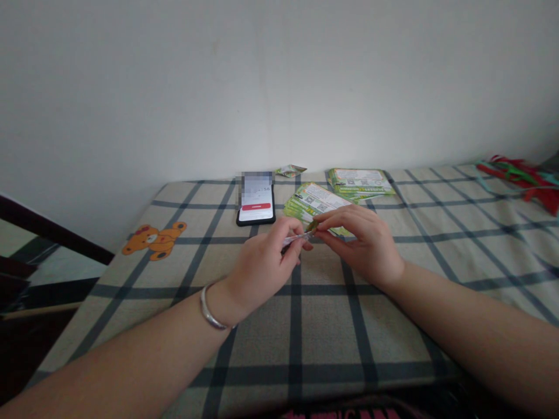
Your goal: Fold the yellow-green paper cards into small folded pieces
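Note:
My left hand (262,269) and my right hand (362,243) meet above a checked cloth (297,343). The left fingers pinch a small clear plastic strip (297,237), and the right fingertips pinch a small olive-green piece (311,226) at its end. What that piece is, I cannot tell. A loose stack of green-and-white printed cards (317,203) lies just beyond my right hand, partly hidden by it. A silver bangle (213,308) circles my left wrist.
A second stack of printed cards (360,183) and a small foil packet (290,170) lie near the wall (279,75). A black phone (256,201) lies face up. Red and green ribbons (519,180) sit far right. A dark wooden frame (48,227) runs along the left.

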`<move>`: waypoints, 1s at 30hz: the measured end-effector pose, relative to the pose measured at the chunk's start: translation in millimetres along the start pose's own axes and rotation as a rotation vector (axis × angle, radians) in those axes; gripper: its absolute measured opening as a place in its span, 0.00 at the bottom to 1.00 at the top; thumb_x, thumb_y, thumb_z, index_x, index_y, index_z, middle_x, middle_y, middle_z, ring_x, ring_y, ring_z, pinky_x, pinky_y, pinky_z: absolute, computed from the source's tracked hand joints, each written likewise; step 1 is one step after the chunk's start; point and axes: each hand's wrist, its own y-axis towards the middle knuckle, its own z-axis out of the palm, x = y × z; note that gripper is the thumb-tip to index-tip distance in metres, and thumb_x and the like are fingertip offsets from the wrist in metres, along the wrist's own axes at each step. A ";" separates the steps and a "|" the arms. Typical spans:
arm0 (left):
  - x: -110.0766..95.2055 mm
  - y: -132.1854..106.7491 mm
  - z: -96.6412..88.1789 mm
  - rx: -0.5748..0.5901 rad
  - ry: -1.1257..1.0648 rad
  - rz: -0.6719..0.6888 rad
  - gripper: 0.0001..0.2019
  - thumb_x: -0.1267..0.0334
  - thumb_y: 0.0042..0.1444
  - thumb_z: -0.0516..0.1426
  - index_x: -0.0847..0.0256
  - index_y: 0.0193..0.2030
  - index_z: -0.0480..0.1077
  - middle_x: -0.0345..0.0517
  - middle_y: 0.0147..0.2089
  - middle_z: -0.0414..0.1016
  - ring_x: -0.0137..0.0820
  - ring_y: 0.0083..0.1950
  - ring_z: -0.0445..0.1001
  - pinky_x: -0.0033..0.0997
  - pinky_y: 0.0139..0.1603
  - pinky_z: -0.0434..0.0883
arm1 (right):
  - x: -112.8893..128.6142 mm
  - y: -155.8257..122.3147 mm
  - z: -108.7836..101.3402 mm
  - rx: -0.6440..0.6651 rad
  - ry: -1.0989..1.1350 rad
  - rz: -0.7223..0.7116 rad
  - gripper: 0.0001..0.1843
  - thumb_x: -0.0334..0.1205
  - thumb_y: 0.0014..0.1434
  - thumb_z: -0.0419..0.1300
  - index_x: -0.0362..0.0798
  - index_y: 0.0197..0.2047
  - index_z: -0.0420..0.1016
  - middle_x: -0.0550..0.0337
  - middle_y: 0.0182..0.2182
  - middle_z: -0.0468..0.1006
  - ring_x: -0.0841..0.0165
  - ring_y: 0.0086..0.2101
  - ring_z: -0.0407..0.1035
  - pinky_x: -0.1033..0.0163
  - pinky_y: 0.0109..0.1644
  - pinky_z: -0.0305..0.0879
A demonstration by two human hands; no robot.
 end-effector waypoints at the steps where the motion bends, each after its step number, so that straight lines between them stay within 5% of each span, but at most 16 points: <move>1: 0.4 -0.2 0.0 0.010 -0.013 0.001 0.04 0.66 0.64 0.52 0.57 0.45 0.62 0.40 0.36 0.78 0.26 0.32 0.78 0.24 0.31 0.72 | -0.1 0.5 -0.3 0.001 0.002 0.002 0.01 0.38 0.60 0.62 0.52 0.36 0.76 0.60 0.39 0.83 0.66 0.40 0.76 0.58 0.45 0.69; 13: 0.6 2.2 1.8 0.071 -0.342 -0.040 0.01 0.67 0.66 0.50 0.57 0.43 0.59 0.38 0.35 0.75 0.25 0.32 0.77 0.26 0.34 0.74 | -1.8 -4.9 -0.4 -0.028 -0.099 -0.067 0.04 0.36 0.60 0.62 0.53 0.38 0.77 0.57 0.40 0.77 0.66 0.39 0.71 0.58 0.42 0.68; 24: 3.1 0.8 -1.9 -0.009 0.190 0.235 0.03 0.67 0.66 0.51 0.58 0.45 0.63 0.39 0.34 0.77 0.29 0.33 0.77 0.28 0.34 0.69 | -1.0 2.6 -2.2 0.074 -0.095 -0.071 0.05 0.35 0.59 0.61 0.50 0.31 0.75 0.59 0.29 0.75 0.67 0.32 0.68 0.60 0.37 0.63; 30: -1.0 1.8 -3.8 -0.023 0.399 0.267 0.02 0.66 0.64 0.53 0.59 0.42 0.66 0.42 0.34 0.77 0.33 0.34 0.76 0.31 0.36 0.68 | -3.3 2.5 -4.0 0.122 -0.158 -0.099 0.05 0.35 0.59 0.60 0.49 0.30 0.75 0.58 0.30 0.75 0.67 0.32 0.68 0.60 0.37 0.63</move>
